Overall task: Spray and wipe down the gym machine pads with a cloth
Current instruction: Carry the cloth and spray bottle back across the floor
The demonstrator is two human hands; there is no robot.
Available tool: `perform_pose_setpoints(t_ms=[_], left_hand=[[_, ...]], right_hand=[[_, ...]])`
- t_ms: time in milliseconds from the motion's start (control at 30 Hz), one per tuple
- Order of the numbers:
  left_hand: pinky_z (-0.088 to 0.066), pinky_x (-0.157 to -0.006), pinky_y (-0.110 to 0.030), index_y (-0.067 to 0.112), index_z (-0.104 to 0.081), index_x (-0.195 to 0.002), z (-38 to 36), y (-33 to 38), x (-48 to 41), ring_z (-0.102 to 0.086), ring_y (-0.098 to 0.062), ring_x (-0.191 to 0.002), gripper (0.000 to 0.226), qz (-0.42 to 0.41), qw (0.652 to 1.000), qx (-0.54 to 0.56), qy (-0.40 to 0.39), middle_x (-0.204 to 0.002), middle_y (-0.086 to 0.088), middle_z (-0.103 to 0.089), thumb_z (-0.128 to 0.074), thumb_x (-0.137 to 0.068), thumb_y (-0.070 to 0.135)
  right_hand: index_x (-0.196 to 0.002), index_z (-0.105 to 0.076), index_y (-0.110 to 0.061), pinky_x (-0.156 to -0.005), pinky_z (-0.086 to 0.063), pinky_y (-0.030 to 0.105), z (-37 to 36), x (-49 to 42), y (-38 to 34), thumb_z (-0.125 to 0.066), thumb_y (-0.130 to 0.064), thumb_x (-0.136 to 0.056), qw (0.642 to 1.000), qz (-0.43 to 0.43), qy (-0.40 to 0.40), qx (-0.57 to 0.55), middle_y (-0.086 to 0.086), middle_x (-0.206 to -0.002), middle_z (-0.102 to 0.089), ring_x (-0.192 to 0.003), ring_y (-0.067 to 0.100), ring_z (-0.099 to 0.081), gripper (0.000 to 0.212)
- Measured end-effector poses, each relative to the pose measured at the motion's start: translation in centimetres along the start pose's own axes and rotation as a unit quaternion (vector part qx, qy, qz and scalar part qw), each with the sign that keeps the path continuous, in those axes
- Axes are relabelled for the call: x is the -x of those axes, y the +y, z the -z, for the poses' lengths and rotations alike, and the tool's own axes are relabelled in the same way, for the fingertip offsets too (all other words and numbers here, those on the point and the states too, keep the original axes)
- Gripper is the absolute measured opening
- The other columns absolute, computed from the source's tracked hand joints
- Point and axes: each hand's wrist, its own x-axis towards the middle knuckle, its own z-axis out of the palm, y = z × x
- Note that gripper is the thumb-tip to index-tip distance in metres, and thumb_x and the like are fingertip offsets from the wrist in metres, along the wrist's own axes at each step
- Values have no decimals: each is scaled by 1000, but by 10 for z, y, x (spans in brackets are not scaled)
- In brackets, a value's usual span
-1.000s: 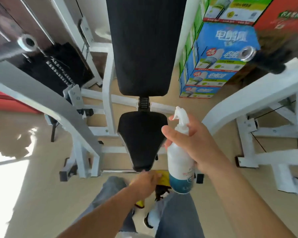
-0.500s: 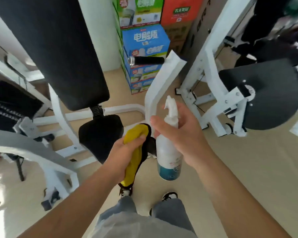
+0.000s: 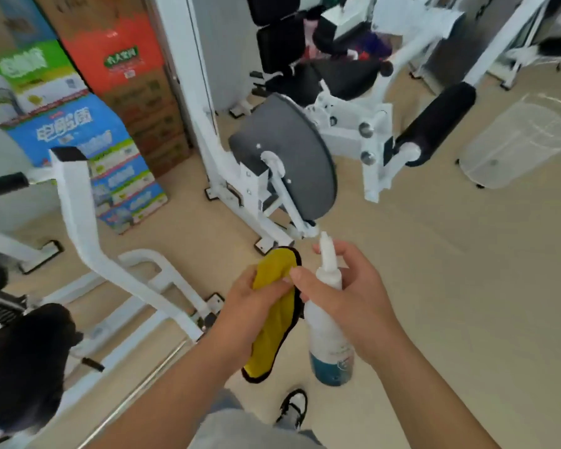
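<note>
Close together above the floor (image 3: 450,286), two grips work: the left grip (image 3: 250,306) curls round one soft yellow cloth (image 3: 272,335) with a black edge, and the right grip (image 3: 347,296) wraps one smooth white bottle (image 3: 327,338), teal at its base. Beyond them stand one flat round grey disc (image 3: 292,147) and one black cylindrical roller (image 3: 434,124).

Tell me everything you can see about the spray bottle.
The spray bottle is white, plastic by the look, with a trigger head on top and a teal band at its base, its label too blurred to read. It is held roughly upright, gripped round its neck by the right hand, beside the yellow cloth.
</note>
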Motion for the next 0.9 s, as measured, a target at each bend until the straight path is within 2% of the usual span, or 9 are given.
perform_pose_setpoints(t_ms=[67, 167, 267, 333, 467, 633, 767, 867, 900], left_hand=[[-60, -94, -51, 31, -67, -117, -63, 6, -18, -77, -24, -100, 31, 7, 999, -17, -34, -110, -4, -79, -80, -89, 34], [-59, -96, -53, 30, -66, -127, -136, 16, -52, -77, -24, -102, 44, 6, 996, -57, -73, -111, -1, -79, -80, -87, 45], [-58, -97, -54, 34, -70, -118, -191, 31, -92, -76, -26, -105, 49, 3, 993, -83, -88, -111, 0, -79, -80, -76, 57], [-56, -98, -58, 32, -73, -107, -218, 41, -118, -75, -30, -105, 40, 1, 992, -94, -89, -109, -5, -79, -80, -74, 55], [-56, -99, -59, 31, -76, -93, -299, 74, -191, -75, -32, -104, 7, 12, 988, -111, -104, -104, -9, -79, -76, -91, 38], [-59, -97, -51, 31, -75, -103, -407, 123, -271, -76, -22, -100, 9, 20, 979, -137, -146, -101, 0, -80, -67, -98, 32], [-56, -102, -54, 25, -73, -114, -496, 159, -332, -74, -26, -108, 28, 17, 969, -153, -191, -111, -5, -78, -70, -93, 43], [-55, -102, -55, 22, -74, -110, -558, 178, -379, -74, -27, -108, 26, 17, 968, -167, -186, -110, -8, -78, -71, -93, 42], [-55, -101, -56, 22, -74, -107, -586, 184, -399, -74, -27, -107, 26, 11, 969, -170, -181, -110, -9, -77, -71, -92, 44]], right_hand=[[-115, -68, -41, -72, -63, 35, 59, -14, -4, -94, -41, -82, 1000, 1, 23, -11, 2, -85, -81, -77, 13, -77, 42], [-114, -69, -41, -75, -62, 34, 128, -44, -11, -94, -41, -81, 998, -2, 57, -27, 0, -84, -82, -79, 13, -78, 42], [-116, -68, -39, -74, -60, 32, 181, -81, -14, -95, -42, -80, 995, -12, 87, -45, -2, -84, -82, -77, 10, -78, 45], [-117, -67, -40, -71, -60, 30, 207, -104, -20, -94, -45, -80, 994, -15, 101, -45, -2, -85, -83, -74, 8, -78, 46], [-119, -66, -39, -63, -58, 24, 282, -172, -40, -92, -47, -82, 988, -29, 137, -60, -1, -83, -83, -70, 8, -78, 46], [-116, -67, -35, -55, -56, 16, 376, -253, -72, -92, -40, -83, 984, -22, 163, -67, -7, -81, -82, -66, 5, -77, 42], [-115, -70, -36, -60, -61, 22, 459, -314, -93, -92, -43, -83, 976, -19, 202, -76, -6, -84, -82, -73, 10, -79, 40], [-115, -70, -41, -72, -68, 36, 519, -363, -105, -91, -54, -77, 972, -21, 226, -67, -4, -92, -81, -82, 17, -81, 45], [-115, -69, -42, -73, -68, 37, 546, -386, -106, -90, -56, -77, 972, -14, 226, -67, -5, -94, -81, -82, 16, -81, 46]])
